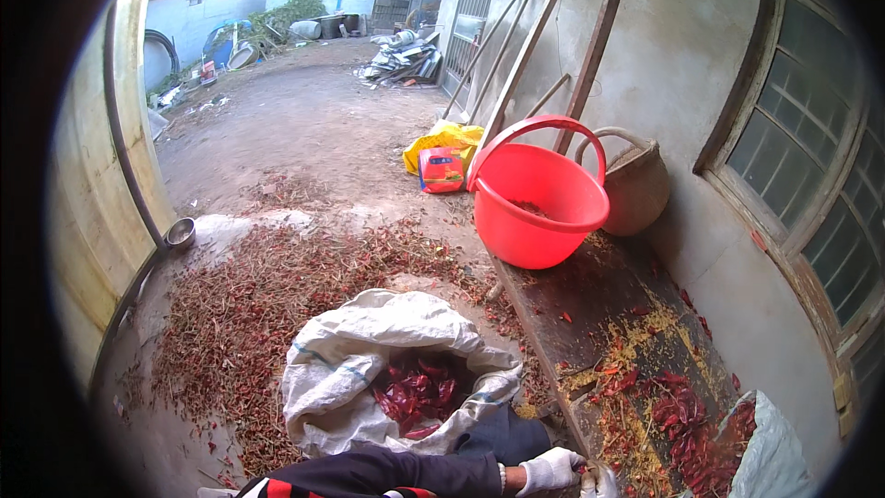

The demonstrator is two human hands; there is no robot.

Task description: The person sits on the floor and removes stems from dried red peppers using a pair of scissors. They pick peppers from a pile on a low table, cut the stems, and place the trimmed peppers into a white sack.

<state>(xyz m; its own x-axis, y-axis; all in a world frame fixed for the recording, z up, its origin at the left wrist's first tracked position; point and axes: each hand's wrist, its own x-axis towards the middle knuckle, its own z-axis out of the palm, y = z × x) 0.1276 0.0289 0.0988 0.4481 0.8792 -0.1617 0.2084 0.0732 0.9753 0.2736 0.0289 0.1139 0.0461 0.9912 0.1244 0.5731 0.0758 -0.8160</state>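
My left hand [551, 470], in a white glove, reaches across from a dark sleeve and is closed at the edge of the dark wooden board [539, 314]. My right hand [599, 483], also gloved, is closed beside it. Both pinch a small reddish piece between them, apparently a dried chilli. Scattered yellow seeds [650, 323] and dried red chillies [673, 410] lie on the board. A pale plastic sack [774, 447] lies at its right end. Left of the board, an open white woven sack [332, 360] holds red chillies [419, 387].
A red bucket [530, 235] and woven basket [636, 184] stand on the board's far end, near yellow and red bags [441, 169] and leaning poles. Stems and chilli bits [230, 314] cover the ground. A metal bowl [182, 234] sits by the left panel; a window is right.
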